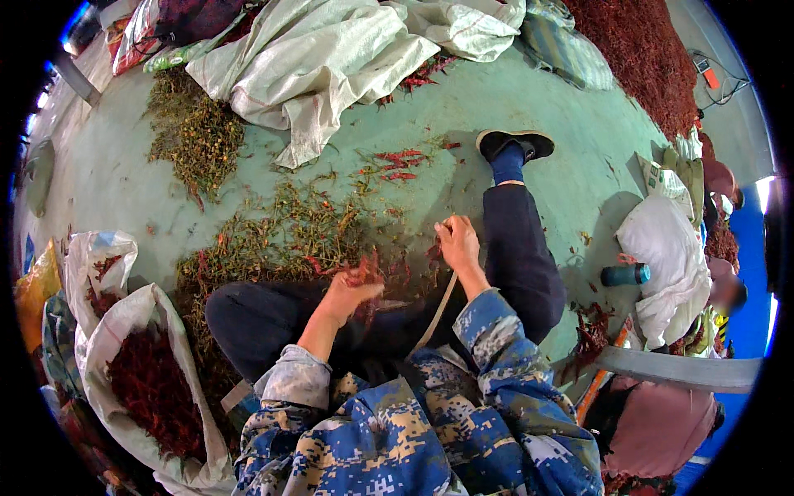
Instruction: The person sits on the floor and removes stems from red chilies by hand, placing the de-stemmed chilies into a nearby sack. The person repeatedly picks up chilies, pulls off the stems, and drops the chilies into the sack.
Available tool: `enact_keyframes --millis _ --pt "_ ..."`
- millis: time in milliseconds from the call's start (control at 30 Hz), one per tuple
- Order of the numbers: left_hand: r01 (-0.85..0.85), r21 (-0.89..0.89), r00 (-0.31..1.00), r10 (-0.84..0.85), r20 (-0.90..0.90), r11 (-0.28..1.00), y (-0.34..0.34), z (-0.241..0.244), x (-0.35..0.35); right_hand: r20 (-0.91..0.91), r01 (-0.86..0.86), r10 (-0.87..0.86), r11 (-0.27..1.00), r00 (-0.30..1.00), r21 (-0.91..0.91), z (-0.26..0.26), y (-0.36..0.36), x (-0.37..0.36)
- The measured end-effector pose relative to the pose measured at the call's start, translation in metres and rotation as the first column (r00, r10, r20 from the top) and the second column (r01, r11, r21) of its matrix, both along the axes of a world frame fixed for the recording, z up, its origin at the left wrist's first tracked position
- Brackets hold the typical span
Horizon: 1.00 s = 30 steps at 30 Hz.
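My left hand (352,290) is closed around a bunch of dried red chilies (371,268) above my bent leg. To its right, my right hand (458,243) has its fingertips pinched on a dark red chili (434,251). Green-brown chili stems (298,229) are strewn over the floor in front of my lap. Beyond them lie several loose red chilies (400,162). At my left side stands an open white woven sack (96,366) with dark red dried chilies (155,390) in it. A pale strap (437,313) runs up from my waist between my arms.
White woven sacks (347,56) lie at the top, next to a stem pile (195,124). A large chili heap (639,56) rises at the upper right. To the right are a blue-green bottle (623,274), a full white sack (664,248), a metal bar (682,369) and other people.
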State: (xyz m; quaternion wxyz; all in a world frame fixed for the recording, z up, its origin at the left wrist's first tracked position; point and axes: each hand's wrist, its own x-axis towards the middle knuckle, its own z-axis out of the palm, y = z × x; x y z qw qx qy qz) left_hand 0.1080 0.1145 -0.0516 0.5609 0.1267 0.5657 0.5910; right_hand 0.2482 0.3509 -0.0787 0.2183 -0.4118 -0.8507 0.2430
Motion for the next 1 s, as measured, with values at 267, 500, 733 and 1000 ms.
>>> enact_keyframes --millis 267,500,733,1000 --pt "-0.172 0.033 0.984 0.170 0.060 0.984 0.001 0.001 -0.001 0.422 -0.242 0.263 0.965 0.867 -0.106 -0.027 0.013 0.001" --pt "-0.175 -0.006 0.977 0.174 0.120 0.985 -0.006 -0.002 -0.001 -0.250 -0.231 0.070 0.671 0.966 -0.704 0.007 -0.005 0.008" --pt "-0.076 0.005 0.945 0.071 0.320 0.997 -0.013 0.011 0.012 -0.396 -0.332 0.008 0.563 0.918 -0.757 0.034 -0.121 0.021" --pt "0.006 0.027 0.994 -0.009 0.110 1.000 -0.026 0.018 0.024 -0.369 -0.355 0.026 0.340 0.929 -0.871 0.046 -0.134 0.032"
